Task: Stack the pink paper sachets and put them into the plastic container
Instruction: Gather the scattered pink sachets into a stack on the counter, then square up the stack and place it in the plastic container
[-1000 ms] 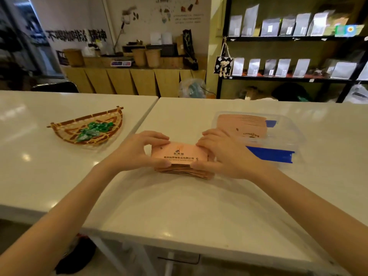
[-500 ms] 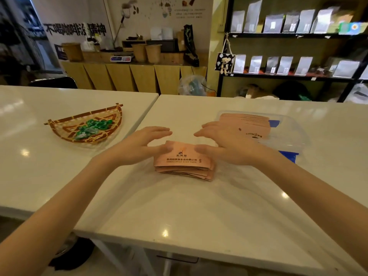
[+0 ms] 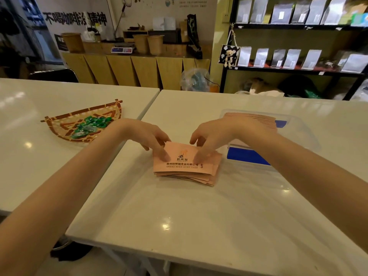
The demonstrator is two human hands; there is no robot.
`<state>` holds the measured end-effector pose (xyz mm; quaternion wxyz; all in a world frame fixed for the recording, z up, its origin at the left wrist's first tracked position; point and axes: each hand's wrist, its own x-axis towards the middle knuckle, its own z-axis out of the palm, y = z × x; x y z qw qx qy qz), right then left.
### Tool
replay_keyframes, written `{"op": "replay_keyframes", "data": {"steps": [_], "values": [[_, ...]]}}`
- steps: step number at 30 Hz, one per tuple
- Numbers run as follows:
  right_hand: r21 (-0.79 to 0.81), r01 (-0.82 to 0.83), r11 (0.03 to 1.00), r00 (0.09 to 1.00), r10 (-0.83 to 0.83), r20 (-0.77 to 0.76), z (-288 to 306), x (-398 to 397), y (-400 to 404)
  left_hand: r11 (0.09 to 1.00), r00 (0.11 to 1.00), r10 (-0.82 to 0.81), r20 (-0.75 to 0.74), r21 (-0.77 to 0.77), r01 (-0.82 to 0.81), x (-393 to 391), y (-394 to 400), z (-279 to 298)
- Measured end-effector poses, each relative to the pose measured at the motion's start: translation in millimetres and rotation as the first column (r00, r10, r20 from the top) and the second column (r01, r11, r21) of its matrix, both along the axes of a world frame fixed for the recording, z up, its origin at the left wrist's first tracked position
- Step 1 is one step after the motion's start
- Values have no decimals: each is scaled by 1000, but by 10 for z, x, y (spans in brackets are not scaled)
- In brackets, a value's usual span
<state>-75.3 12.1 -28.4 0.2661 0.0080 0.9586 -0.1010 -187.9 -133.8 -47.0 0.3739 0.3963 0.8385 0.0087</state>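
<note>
**Loose stack could fan apart**

The left hand (image 3: 148,139) and right hand (image 3: 213,139) press spread fingertips onto the pink paper sachets (image 3: 184,166), gripping nothing. Lower sachets splay rightward beneath; uneven squeezing might scatter them short of the plastic container (image 3: 306,130) beyond the right hand.

Pink sachets (image 3: 185,166), white table (image 3: 179,216)

Single head-worn wide view, looking forward and down, close over white table (image 3: 179,216)
</note>
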Motion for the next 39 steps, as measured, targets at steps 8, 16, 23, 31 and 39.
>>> {"op": "replay_keyframes", "data": {"steps": [8,16,23,31,39], "values": [[3,-30,1000,993,29,114,-29,-152,-8,999,998,-41,53,-31,42,-84,151,-10],[-11,-27,1000,980,28,197,-20,-140,-60,999,997,-51,59,-8,52,-13,113,-3],[21,18,1000,999,-17,-48,0,219,-197,995,997,-40,-59,88,45,211,-87,35],[-288,187,939,825,-309,-472,-153,997,44,856,996,27,-90,517,23,727,-100,8],[-634,217,743,572,-623,-534,-520,1519,285,635,997,74,36,769,-75,1112,115,-405]]}}
